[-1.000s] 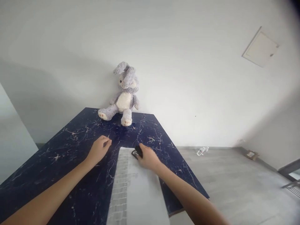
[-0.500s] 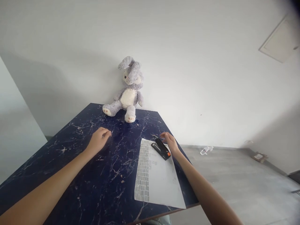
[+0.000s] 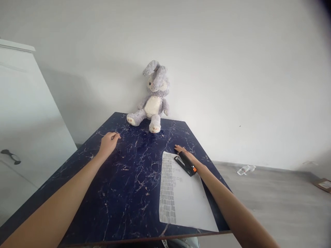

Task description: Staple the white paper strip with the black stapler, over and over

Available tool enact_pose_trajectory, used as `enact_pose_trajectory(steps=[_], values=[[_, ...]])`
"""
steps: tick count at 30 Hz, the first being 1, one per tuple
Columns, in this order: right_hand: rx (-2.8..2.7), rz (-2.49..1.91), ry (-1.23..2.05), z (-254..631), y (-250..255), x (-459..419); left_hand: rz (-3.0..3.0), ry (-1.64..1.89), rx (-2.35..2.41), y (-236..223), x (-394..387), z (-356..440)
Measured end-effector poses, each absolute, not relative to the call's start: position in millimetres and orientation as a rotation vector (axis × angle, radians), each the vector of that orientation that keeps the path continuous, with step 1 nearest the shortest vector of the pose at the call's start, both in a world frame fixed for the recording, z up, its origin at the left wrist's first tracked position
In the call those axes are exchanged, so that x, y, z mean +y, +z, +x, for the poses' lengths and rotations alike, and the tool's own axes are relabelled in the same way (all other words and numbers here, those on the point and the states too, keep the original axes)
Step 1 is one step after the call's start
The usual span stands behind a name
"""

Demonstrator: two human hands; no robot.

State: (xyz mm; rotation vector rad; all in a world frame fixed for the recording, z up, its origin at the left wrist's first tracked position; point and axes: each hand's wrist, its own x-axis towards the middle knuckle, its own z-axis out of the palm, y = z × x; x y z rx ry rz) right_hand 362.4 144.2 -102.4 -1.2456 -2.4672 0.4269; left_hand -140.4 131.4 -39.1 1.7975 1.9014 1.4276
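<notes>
On the dark blue marbled table (image 3: 124,186), my left hand (image 3: 109,142) rests with its fingers curled in toward the thumb. Nothing shows in it. A black stapler (image 3: 185,164) with an orange end lies slantwise on the upper part of a white sheet of paper (image 3: 191,203). My right hand (image 3: 188,154) is just beyond the stapler, palm down, its fingers stretched toward the left. The stapler hides part of this hand, and I cannot tell whether they touch. Grey brick-like marks fill a strip along the paper's left side.
A grey plush rabbit (image 3: 154,100) sits at the table's far edge against the wall. To the left stands a white cabinet (image 3: 31,113) with a dark handle. A clear plastic item (image 3: 246,169) and a cardboard box (image 3: 323,184) lie on the grey floor at right.
The view has swung left, bringing in more of the cabinet. My right hand has gone from loosely bent fingers beside the stapler to lying flatter behind it. My left hand stays curled.
</notes>
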Motion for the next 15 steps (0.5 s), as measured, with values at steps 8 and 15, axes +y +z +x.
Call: enact_pose_trajectory(steps=[8,15], values=[[-2.696,-1.217,0.425,197,-80,172,1.537,1.581,1.92,-40,142,-186],[-2.695,-1.03,0.433,32,-61,168,1.458,1.42,2.101,-56,136,-245]])
